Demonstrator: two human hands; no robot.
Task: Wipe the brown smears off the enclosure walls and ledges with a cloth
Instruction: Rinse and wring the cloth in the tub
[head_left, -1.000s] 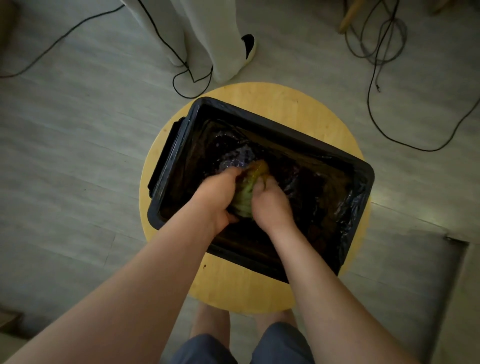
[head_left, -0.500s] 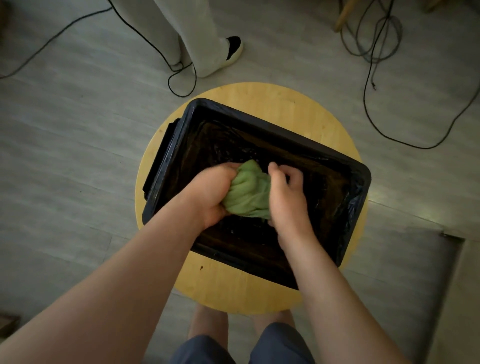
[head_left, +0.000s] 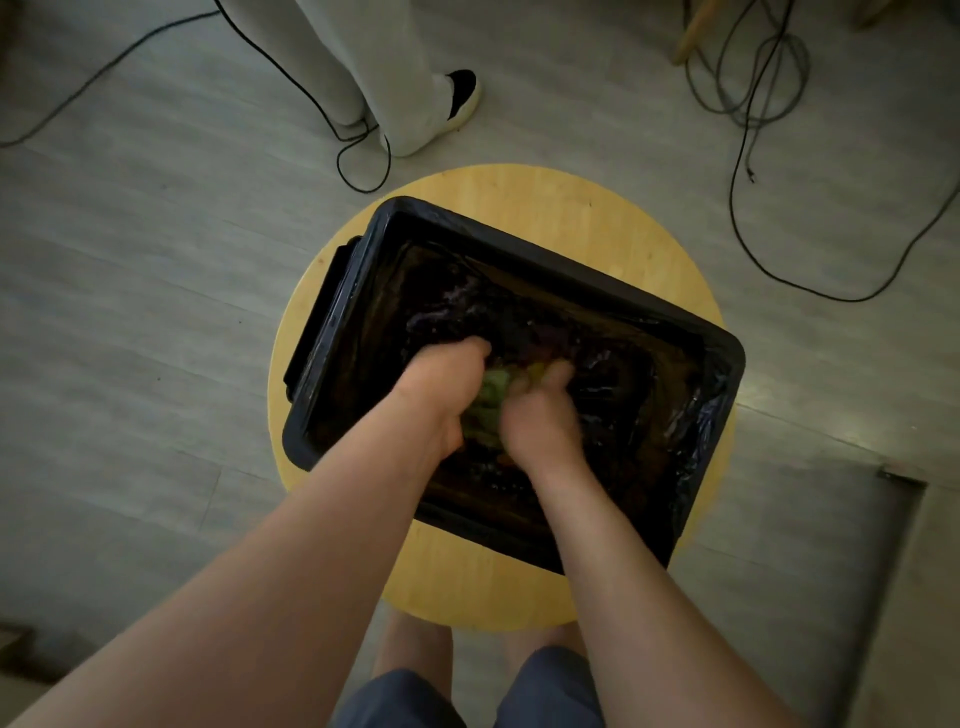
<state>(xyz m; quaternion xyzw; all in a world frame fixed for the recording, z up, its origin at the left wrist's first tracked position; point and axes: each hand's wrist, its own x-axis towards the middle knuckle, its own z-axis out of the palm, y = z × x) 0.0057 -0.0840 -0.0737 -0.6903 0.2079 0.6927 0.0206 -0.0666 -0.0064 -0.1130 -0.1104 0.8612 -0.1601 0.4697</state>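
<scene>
Tub holds green cloth, gripped by left hand and right hand

Left hand, right hand, both curled.

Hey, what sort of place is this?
Probably an indoor workroom or recording space: grey plank floor, loose black cables trailing across it, and a black plastic tub on a round yellow wooden table.

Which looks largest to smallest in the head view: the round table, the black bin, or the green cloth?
1. round table
2. black bin
3. green cloth, only partly visible, so its full size is unsure
</scene>
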